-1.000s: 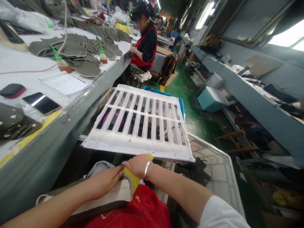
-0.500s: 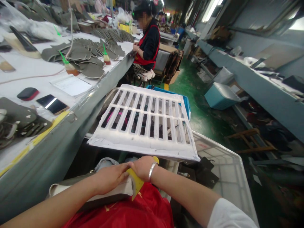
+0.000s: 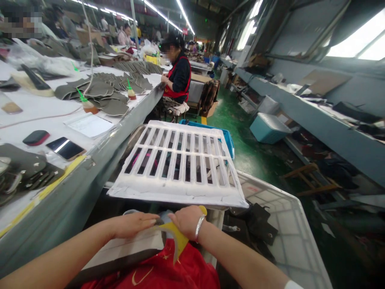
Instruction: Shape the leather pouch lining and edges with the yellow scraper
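Note:
My left hand [image 3: 135,224] lies with fingers stretched along the top edge of a grey piece with a pale cream face [image 3: 141,243], which rests on my lap over the red apron [image 3: 192,267]. To its right, my right hand [image 3: 188,222], with a silver bangle at the wrist, is closed around a yellow strip [image 3: 179,241]. The strip bends down from the right hand, and one end reaches the cream piece near my left fingertips. Whether it is stuck there I cannot tell. A yellow end also shows beyond the right knuckles.
A white slatted rack [image 3: 177,188] stands just ahead. At right is a white crate [image 3: 291,224] holding dark pieces. The workbench [image 3: 102,148] on the left carries grey cut pieces [image 3: 102,88], green-tipped bottles [image 3: 87,105] and a phone [image 3: 66,148]. A co-worker [image 3: 179,76] sits farther along.
My hands have moved apart from touching, the right one shifting rightward with the yellow strip. More of the strip and of the cream face now shows. The camera has tilted up.

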### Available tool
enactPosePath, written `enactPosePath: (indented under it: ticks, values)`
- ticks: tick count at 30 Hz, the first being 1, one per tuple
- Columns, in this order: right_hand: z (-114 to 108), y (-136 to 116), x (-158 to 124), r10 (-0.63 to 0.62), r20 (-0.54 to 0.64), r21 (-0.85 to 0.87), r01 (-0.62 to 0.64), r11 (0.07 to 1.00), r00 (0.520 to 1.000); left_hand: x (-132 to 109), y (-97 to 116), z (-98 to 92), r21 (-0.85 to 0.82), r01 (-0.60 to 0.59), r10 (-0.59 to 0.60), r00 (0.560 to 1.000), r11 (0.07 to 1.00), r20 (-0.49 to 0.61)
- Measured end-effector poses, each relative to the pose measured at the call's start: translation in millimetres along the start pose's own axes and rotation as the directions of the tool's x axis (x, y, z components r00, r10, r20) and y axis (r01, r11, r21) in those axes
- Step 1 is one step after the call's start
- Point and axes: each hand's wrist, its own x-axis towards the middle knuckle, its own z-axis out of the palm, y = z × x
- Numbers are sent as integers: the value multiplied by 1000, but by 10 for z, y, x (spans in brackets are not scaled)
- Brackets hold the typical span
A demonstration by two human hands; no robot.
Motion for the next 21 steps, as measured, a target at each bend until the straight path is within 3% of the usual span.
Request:
enactPosePath:
  ticks: [4, 7, 9, 11, 14, 17, 21]
  values:
    - [-26, 77, 107, -5, -143, -66, -4, 998, 990, 45, -38, -68, -208, -106, 102, 994, 972, -26]
    - [-63, 60, 268, -94, -153, -109, 78, 991, 984, 7, -40, -74, -524, -126, 75, 990, 843, -118]
    - [-95, 33, 378, -158, -126, -120, 143, 982, 979, -13, -27, -57, -575, -159, 80, 984, 802, -161]
    - [-121, 9, 468, -213, -99, -124, 200, 972, 972, -6, -17, -26, -435, -173, 104, 978, 883, -178]
    - [-131, -6, 551, -270, -94, -130, 257, 958, 958, 40, -26, 39, -118, -59, 38, 984, 991, -174]
    - [-103, 4, 565, -316, -91, -132, 303, 944, 944, 79, -47, 112, -12, 36, -37, 985, 999, -167]
    - [-38, 36, 487, -323, -111, -124, 309, 943, 940, 96, -21, 225, 112, 65, -42, 980, 992, -194]
